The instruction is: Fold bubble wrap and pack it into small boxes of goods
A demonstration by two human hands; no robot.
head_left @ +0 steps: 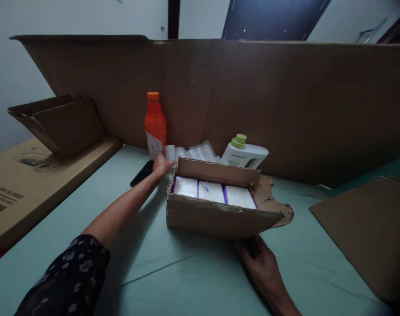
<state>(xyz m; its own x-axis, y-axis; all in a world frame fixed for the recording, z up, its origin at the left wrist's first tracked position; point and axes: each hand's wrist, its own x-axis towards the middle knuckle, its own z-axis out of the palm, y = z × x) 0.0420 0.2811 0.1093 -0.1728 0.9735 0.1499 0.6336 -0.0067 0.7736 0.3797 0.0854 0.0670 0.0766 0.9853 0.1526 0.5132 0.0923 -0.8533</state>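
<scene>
Cardboard forms the one small torn box (219,215) on the green-covered bench (88,219), and three white packs with purple edges (213,192) lie side by side inside it. The left hand (161,166) reaches past the box's far left corner, fingers curled about a small white roll (170,152), just beside one orange bottle (155,124). The right hand (259,259) holds the box's near wall from below, grip closed on the cardboard. One white bottle with a green cap (244,152) lies behind the box, next to clear plastic wrapping (200,152). One dark phone (141,173) lies near the left hand.
</scene>
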